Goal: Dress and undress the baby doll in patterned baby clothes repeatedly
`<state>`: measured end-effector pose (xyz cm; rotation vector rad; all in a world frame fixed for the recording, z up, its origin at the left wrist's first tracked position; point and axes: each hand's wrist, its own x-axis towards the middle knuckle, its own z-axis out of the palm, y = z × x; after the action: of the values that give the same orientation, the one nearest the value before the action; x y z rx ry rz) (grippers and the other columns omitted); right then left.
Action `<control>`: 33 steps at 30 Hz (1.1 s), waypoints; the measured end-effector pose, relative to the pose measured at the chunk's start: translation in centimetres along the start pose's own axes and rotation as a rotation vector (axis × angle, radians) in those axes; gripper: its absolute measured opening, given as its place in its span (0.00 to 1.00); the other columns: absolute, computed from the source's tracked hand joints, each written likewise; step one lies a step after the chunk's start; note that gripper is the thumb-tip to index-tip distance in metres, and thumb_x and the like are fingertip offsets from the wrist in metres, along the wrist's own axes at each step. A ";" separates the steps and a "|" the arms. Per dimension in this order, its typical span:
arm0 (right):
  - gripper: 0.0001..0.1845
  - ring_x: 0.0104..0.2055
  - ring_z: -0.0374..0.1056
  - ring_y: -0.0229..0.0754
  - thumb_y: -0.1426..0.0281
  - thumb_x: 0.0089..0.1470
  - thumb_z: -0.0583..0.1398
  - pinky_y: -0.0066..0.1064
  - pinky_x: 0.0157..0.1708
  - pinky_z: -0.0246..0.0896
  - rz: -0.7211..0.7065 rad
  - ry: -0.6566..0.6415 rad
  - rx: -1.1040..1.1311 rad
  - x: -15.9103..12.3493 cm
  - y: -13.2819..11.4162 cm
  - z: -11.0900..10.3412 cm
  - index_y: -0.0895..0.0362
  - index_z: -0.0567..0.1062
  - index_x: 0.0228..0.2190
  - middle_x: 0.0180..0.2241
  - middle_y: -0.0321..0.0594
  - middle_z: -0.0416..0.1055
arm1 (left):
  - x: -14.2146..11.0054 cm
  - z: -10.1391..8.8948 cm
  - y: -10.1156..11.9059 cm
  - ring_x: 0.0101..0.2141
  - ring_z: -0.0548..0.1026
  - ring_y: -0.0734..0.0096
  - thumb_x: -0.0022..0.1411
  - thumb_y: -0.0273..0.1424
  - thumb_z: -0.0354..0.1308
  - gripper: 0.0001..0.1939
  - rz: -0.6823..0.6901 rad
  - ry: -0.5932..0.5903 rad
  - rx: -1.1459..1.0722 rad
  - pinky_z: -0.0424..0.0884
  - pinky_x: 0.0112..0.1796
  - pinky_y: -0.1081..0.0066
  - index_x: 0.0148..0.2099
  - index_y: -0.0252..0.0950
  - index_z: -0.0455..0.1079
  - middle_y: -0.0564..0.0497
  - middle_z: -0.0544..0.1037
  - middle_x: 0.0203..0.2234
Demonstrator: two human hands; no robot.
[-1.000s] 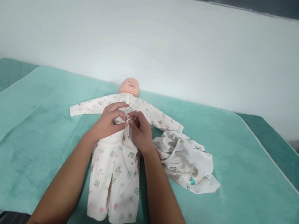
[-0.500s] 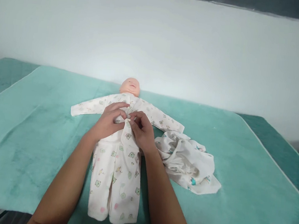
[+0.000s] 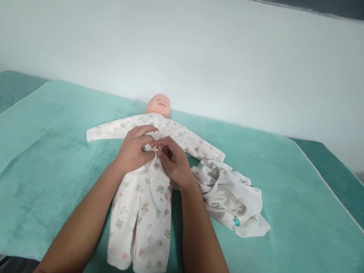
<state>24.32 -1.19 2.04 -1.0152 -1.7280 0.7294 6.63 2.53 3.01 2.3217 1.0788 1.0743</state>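
Both hands pinch the front of the shirt [image 3: 156, 133] on the doll [image 3: 158, 104]: the left hand [image 3: 133, 148] and right hand [image 3: 174, 159] meet fingertip to fingertip at the chest, each closed on a fold of cloth at the opening. The doll lies on its back on the green towel [image 3: 34, 159], sleeves spread, trousers [image 3: 141, 224] toward the camera. A crumpled garment [image 3: 230, 197] lies just right of the doll. The thin cotton looks light, limp and easily bunched; the edges of the opening seem the best hold.

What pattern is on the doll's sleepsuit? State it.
White sleepsuit with small animal prints, green and pink; head view.
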 end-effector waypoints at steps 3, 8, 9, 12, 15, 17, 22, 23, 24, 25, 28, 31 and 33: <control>0.09 0.30 0.60 0.38 0.64 0.64 0.58 0.32 0.33 0.60 0.017 -0.008 -0.046 0.0 -0.3 0.0 0.51 0.76 0.44 0.37 0.36 0.68 | 0.0 0.1 -0.1 0.60 0.69 0.56 0.53 0.24 0.60 0.06 -0.006 0.006 -0.007 0.65 0.61 0.52 0.32 0.40 0.71 0.49 0.75 0.57; 0.09 0.36 0.66 0.40 0.67 0.66 0.55 0.33 0.40 0.63 -0.046 0.033 -0.040 0.1 -0.4 0.2 0.52 0.76 0.41 0.36 0.37 0.71 | 0.0 0.0 -0.2 0.61 0.68 0.57 0.54 0.24 0.60 0.06 -0.010 0.003 -0.023 0.64 0.62 0.51 0.32 0.41 0.70 0.50 0.75 0.57; 0.10 0.39 0.68 0.41 0.67 0.66 0.55 0.34 0.42 0.64 -0.072 0.044 -0.038 0.1 -0.4 0.3 0.52 0.76 0.42 0.37 0.38 0.72 | 0.0 -0.1 -0.1 0.61 0.68 0.57 0.55 0.24 0.60 0.05 -0.014 -0.009 -0.026 0.64 0.62 0.51 0.32 0.40 0.70 0.51 0.75 0.58; 0.09 0.41 0.69 0.41 0.67 0.66 0.56 0.34 0.42 0.64 -0.084 0.072 -0.059 0.1 -0.3 0.6 0.51 0.76 0.43 0.40 0.39 0.71 | 0.2 -0.4 0.0 0.63 0.66 0.56 0.58 0.26 0.60 0.04 -0.049 -0.050 -0.056 0.62 0.63 0.49 0.33 0.41 0.70 0.51 0.74 0.59; 0.09 0.37 0.67 0.40 0.65 0.65 0.57 0.33 0.39 0.64 -0.019 0.112 -0.078 0.0 -0.2 0.9 0.51 0.77 0.42 0.38 0.38 0.71 | 0.3 -0.8 0.2 0.64 0.65 0.55 0.57 0.26 0.60 0.04 -0.108 -0.074 -0.118 0.62 0.63 0.48 0.33 0.41 0.70 0.51 0.73 0.61; 0.11 0.37 0.67 0.40 0.63 0.65 0.56 0.33 0.40 0.64 0.028 0.156 -0.048 0.0 -0.2 1.0 0.52 0.78 0.40 0.36 0.37 0.72 | 0.3 -1.0 0.3 0.64 0.65 0.55 0.57 0.27 0.62 0.05 -0.141 -0.075 -0.169 0.63 0.61 0.48 0.32 0.40 0.68 0.51 0.73 0.61; 0.19 0.28 0.64 0.39 0.55 0.64 0.56 0.31 0.31 0.59 0.252 0.420 0.011 -0.2 0.6 0.8 0.55 0.77 0.31 0.23 0.33 0.67 | 0.2 -1.0 -0.3 0.60 0.71 0.59 0.62 0.33 0.60 0.11 -0.231 0.117 -0.325 0.67 0.59 0.54 0.33 0.40 0.60 0.49 0.74 0.58; 0.20 0.27 0.63 0.39 0.55 0.63 0.56 0.31 0.30 0.57 0.294 0.473 -0.018 -0.3 0.8 0.6 0.55 0.77 0.29 0.22 0.32 0.66 | 0.2 -1.0 -0.7 0.59 0.71 0.60 0.63 0.31 0.58 0.10 -0.265 0.211 -0.341 0.67 0.58 0.55 0.34 0.41 0.58 0.49 0.75 0.56; 0.20 0.27 0.62 0.39 0.55 0.62 0.56 0.31 0.30 0.56 0.331 0.512 -0.064 -0.3 1.0 0.4 0.55 0.76 0.28 0.21 0.33 0.66 | 0.1 -1.0 -1.2 0.57 0.72 0.62 0.62 0.29 0.56 0.09 -0.309 0.310 -0.347 0.68 0.57 0.56 0.35 0.41 0.57 0.50 0.76 0.55; 0.21 0.27 0.63 0.39 0.55 0.62 0.57 0.32 0.31 0.56 0.365 0.537 -0.119 -0.3 1.3 0.1 0.55 0.76 0.26 0.22 0.33 0.67 | 0.1 -1.1 -1.8 0.56 0.73 0.63 0.61 0.27 0.54 0.08 -0.365 0.405 -0.346 0.69 0.56 0.57 0.35 0.41 0.56 0.50 0.77 0.53; 0.17 0.29 0.64 0.41 0.56 0.59 0.59 0.33 0.33 0.57 0.449 0.549 -0.223 -0.1 2.4 -0.8 0.55 0.76 0.26 0.24 0.35 0.71 | -0.3 -2.0 -3.9 0.48 0.76 0.64 0.53 0.21 0.51 0.12 -0.546 0.615 -0.344 0.72 0.48 0.60 0.38 0.41 0.58 0.51 0.78 0.50; 0.11 0.35 0.68 0.42 0.61 0.53 0.63 0.34 0.38 0.62 0.472 0.565 -0.129 0.4 3.7 -1.4 0.55 0.77 0.35 0.32 0.37 0.74 | -0.7 -3.3 -5.7 0.43 0.77 0.66 0.46 0.18 0.49 0.18 -0.654 0.756 -0.376 0.72 0.45 0.62 0.39 0.41 0.59 0.51 0.77 0.48; 0.15 0.42 0.69 0.44 0.64 0.51 0.64 0.36 0.45 0.65 0.480 0.577 -0.051 0.5 4.2 -1.3 0.56 0.76 0.41 0.41 0.42 0.75 | -0.9 -3.9 -6.3 0.44 0.77 0.67 0.44 0.18 0.49 0.19 -0.658 0.844 -0.354 0.72 0.48 0.62 0.40 0.41 0.60 0.51 0.76 0.48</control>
<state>26.68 1.33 -0.79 -1.5269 -1.0183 0.6024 0.23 5.94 1.37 1.0662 1.5958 1.7854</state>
